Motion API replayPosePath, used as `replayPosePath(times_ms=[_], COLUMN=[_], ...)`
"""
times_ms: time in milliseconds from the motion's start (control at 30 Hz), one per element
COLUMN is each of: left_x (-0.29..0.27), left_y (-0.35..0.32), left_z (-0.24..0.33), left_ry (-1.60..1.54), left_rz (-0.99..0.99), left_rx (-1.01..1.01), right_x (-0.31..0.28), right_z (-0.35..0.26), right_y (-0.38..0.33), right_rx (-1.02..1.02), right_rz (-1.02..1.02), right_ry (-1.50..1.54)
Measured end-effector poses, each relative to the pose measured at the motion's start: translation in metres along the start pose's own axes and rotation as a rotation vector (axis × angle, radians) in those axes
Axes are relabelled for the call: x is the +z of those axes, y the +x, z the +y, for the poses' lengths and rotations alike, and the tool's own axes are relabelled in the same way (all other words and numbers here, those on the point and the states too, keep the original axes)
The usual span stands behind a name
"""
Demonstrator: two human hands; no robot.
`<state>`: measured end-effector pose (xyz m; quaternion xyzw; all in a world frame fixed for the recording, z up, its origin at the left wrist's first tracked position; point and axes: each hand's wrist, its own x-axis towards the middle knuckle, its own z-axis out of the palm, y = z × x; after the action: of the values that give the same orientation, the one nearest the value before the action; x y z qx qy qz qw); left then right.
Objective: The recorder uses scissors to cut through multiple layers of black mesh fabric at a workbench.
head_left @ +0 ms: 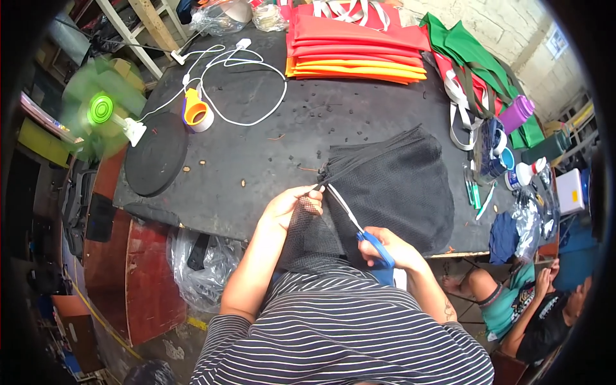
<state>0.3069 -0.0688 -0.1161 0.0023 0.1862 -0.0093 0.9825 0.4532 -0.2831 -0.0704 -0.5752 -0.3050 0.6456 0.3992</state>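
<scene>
A pile of black mesh fabric (398, 192) lies at the near middle of the dark table, partly hanging over its front edge toward me. My left hand (292, 206) pinches a gathered corner of this mesh, and a loose flap drapes below the fingers. In my right hand (391, 249) are scissors (346, 210) with blue handles. Their blades point up and left, with the tips right beside the mesh at my left fingers. Whether the blades have fabric between them is too small to tell.
Small black scraps dot the table (256, 147). A black roll of strap (156, 154), a tape roll (197, 115) and a white cable (285, 83) lie left. Red and orange folded fabric (356, 48) is stacked at the back. Bottles and green-handled tools (473, 194) stand right; another person (523, 314) sits beyond.
</scene>
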Motion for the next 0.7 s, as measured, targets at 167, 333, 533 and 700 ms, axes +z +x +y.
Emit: replayPosePath(times_ms=[167, 333, 533, 700], left_x=[-0.005, 0.001, 0.017, 0.023], left_y=[0.000, -0.002, -0.008, -0.012], left_z=[0.001, -0.005, -0.015, -0.013], left_ry=[-0.014, 0.183, 0.782, 0.878], left_rz=[-0.076, -0.158, 0.142, 0.214], left_rx=[-0.056, 0.045, 0.426, 0.523], right_x=[0.011, 0.010, 0.009, 0.009], right_z=[-0.010, -0.007, -0.001, 0.001], right_y=[0.009, 0.018, 0.023, 0.024], right_rx=[-0.010, -0.048, -0.072, -0.110], right_rz=[0.076, 0.065, 0.038, 0.028], right_ry=[0.008, 0.023, 0.044, 0.045])
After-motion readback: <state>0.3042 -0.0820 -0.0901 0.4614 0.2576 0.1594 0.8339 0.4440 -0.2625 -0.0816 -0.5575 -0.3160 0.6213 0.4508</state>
